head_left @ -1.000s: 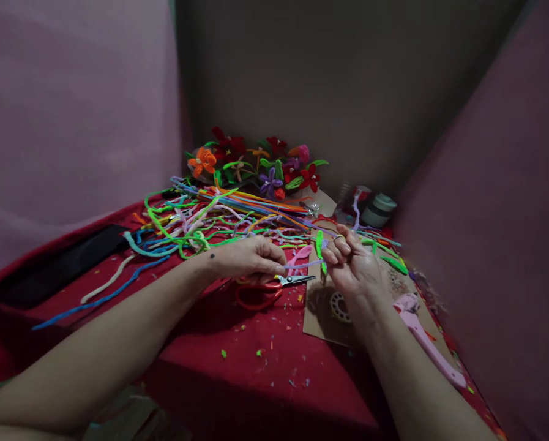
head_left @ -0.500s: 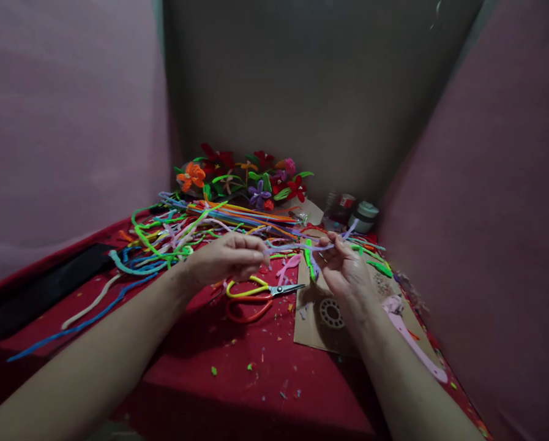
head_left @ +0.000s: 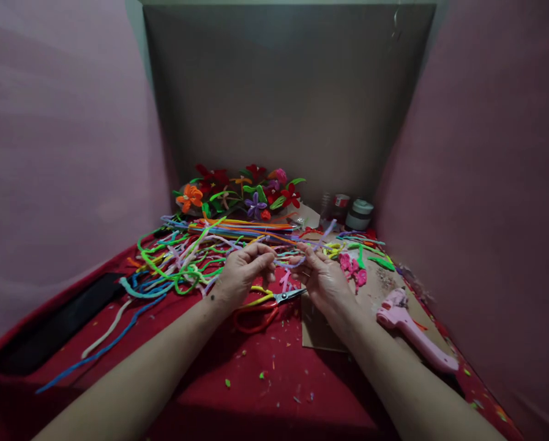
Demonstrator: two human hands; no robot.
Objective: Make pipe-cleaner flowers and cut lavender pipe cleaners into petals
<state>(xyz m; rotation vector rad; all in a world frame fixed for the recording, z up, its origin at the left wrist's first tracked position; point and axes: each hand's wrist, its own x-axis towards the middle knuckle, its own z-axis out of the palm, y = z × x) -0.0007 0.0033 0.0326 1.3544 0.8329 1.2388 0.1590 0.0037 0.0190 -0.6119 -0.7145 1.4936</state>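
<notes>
A light purple pipe cleaner [head_left: 289, 264] runs between my two hands above the red cloth. My left hand [head_left: 251, 269] pinches one end of it with closed fingers. My right hand [head_left: 322, 275] is closed on the other part, and a free end sticks up past its fingers. Right below my left hand lie scissors [head_left: 286, 296] with yellow and red handles, partly covered by that hand. Beneath my right hand is a piece of cardboard [head_left: 317, 327]. Pink fuzzy flower pieces [head_left: 354, 271] rest on it, beside my right wrist.
Loose coloured pipe cleaners [head_left: 177, 257] spread over the left of the table. Behind them lies a bunch of finished fuzzy flowers [head_left: 256, 196]. A pink glue gun [head_left: 412, 327] is at the right, a lidded jar [head_left: 360, 214] at the back. A dark flat object [head_left: 67, 324] lies far left.
My hands have come closer together, and the pipe cleaner between them now sags in a curve. The view has shifted, showing more of the back wall and the pink flower pieces.
</notes>
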